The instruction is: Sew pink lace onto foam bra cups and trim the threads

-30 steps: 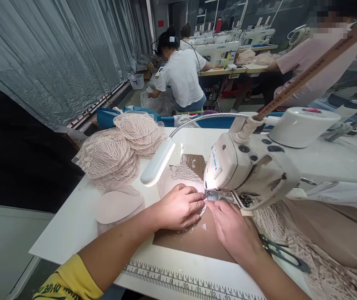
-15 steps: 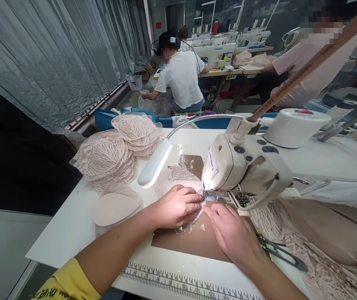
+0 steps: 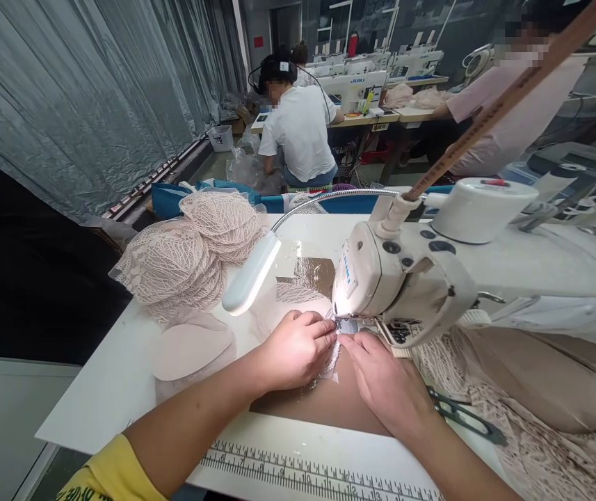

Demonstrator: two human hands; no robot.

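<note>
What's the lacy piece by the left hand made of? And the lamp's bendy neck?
The lacy piece looks like thin, soft-looking, sheer fabric, with open lacework lines; which fibre, I can't tell. The bendy neck seems to be metal, silvery and shiny, with fine rings along it.

Single head-worn view, looks forward and down at the white metal sewing machine with blue lettering (image 3: 368,275). It sits close, above the machine's near side. Wide framing takes in the flat white tabletop (image 3: 115,376) around the machine and a seated co-worker in white short sleeves (image 3: 300,132) well beyond it.
</note>
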